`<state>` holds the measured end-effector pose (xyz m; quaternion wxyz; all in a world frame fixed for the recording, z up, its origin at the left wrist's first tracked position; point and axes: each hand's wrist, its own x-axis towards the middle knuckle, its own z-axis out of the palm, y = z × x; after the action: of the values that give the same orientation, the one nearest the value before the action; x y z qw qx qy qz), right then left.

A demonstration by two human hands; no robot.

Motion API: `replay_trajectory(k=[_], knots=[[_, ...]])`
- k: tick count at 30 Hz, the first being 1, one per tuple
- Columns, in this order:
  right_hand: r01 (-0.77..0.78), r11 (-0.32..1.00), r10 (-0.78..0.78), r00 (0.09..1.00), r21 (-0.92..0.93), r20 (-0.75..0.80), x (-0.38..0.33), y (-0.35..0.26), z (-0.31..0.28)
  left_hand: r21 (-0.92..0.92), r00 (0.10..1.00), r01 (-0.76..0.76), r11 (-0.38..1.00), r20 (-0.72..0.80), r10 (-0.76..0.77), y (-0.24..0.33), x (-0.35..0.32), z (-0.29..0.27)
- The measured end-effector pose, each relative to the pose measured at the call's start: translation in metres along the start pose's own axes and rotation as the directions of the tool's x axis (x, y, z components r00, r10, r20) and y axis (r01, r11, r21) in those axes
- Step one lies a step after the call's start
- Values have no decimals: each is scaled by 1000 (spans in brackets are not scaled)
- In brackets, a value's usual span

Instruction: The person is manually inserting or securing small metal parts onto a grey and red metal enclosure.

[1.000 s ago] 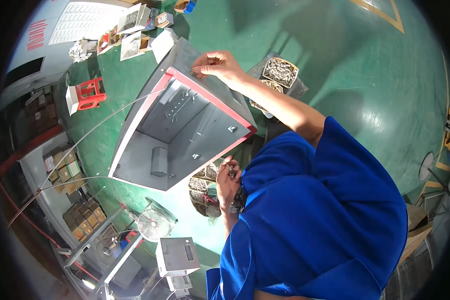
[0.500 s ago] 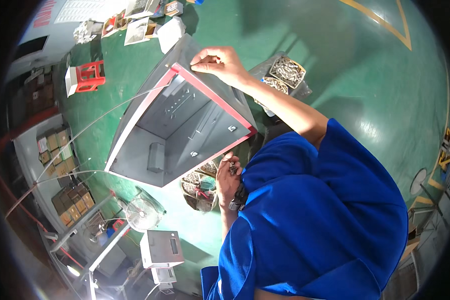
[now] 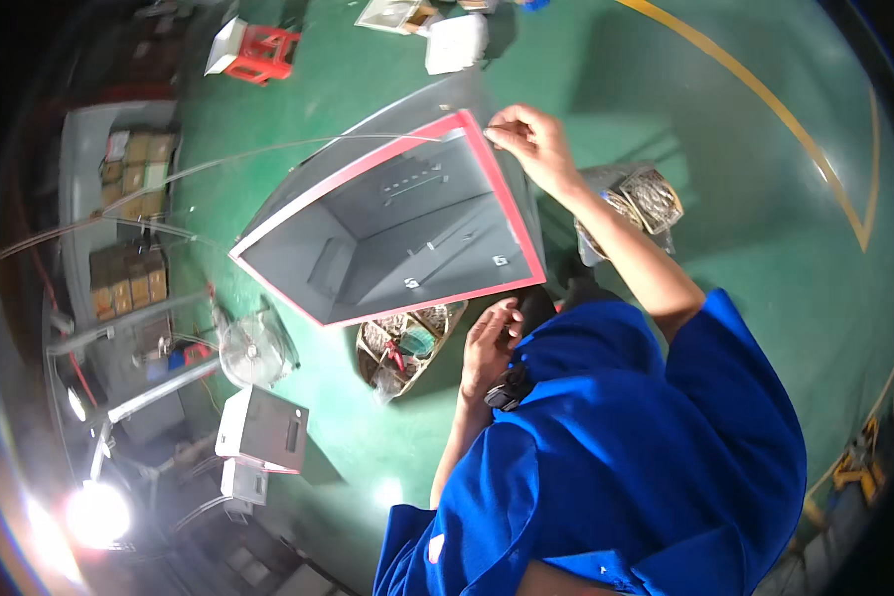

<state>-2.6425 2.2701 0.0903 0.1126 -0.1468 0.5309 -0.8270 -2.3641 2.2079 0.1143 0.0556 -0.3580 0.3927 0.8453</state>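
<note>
A large grey metal box point(image 3: 397, 238) with a red rim stands tilted on the green floor, its open side turned toward me. My right hand point(image 3: 531, 144) pinches the rim at the box's upper right corner, arm stretched out. My left hand point(image 3: 492, 343), a dark watch on its wrist, hovers with curled fingers just below the box's lower rim, next to a basket of small parts point(image 3: 407, 343). Whether it holds anything is not visible. My blue shirt fills the lower right.
A tray of metal parts point(image 3: 651, 199) lies right of the box. A small fan point(image 3: 253, 348) and white housings point(image 3: 263, 427) stand at lower left, shelves with cardboard boxes point(image 3: 129, 219) at left, a red stool point(image 3: 258, 50) at the top. A yellow line point(image 3: 765, 89) crosses the floor.
The box has tipped so that its opening faces me more. My right hand stayed on its corner. My left hand has come up closer to the lower rim.
</note>
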Motion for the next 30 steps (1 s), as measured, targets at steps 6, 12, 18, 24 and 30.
replay_trajectory(k=[6,12,18,24,30], knots=[[108,927,-90,994,-360,65,11,9,-2,14,999,-26,1000,-39,27,-5,9,26],[-113,985,127,987,-133,101,12,1,-7,86,996,-93,992,-10,94,12,18,68],[-267,941,339,754,-210,563,-29,-76,-26,92,968,-222,971,-103,231,37,32,109],[-43,954,253,648,-297,719,-47,-64,-23,153,944,-271,950,-152,293,41,50,109],[-285,924,381,718,-254,582,-21,-69,-35,206,916,-343,917,-142,374,49,52,104]])
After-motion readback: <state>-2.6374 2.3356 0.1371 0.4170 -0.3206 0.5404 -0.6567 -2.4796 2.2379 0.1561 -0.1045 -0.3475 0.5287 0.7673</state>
